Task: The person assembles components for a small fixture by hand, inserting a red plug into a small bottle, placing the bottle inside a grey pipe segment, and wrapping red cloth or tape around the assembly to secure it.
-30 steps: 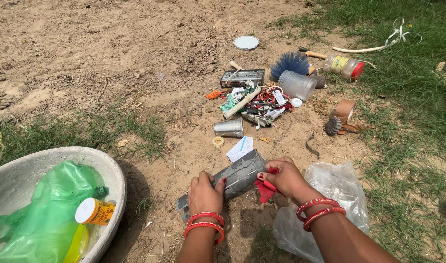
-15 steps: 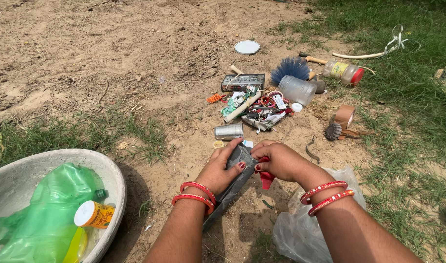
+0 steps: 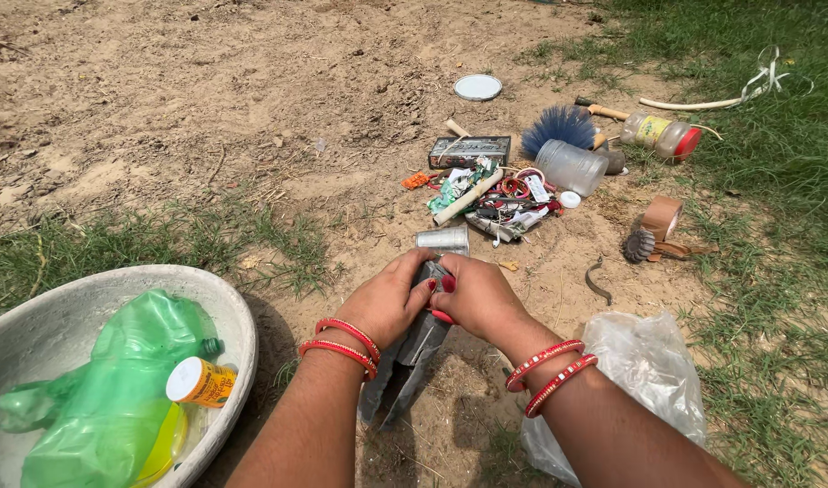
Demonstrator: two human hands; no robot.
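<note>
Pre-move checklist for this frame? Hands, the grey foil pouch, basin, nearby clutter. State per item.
1. Left hand has a grip on the grey foil pouch: ok.
2. Right hand also on the pouch: ok.
3. Pouch is off the ground: cannot tell, its lower end is near the soil.
4. Basin has spare room: not ok, the green bottle fills most of it.
5. Metal cup apart from the hands: ok, just beyond them.
6. Clear plastic bag apart from the pouch: ok.
</note>
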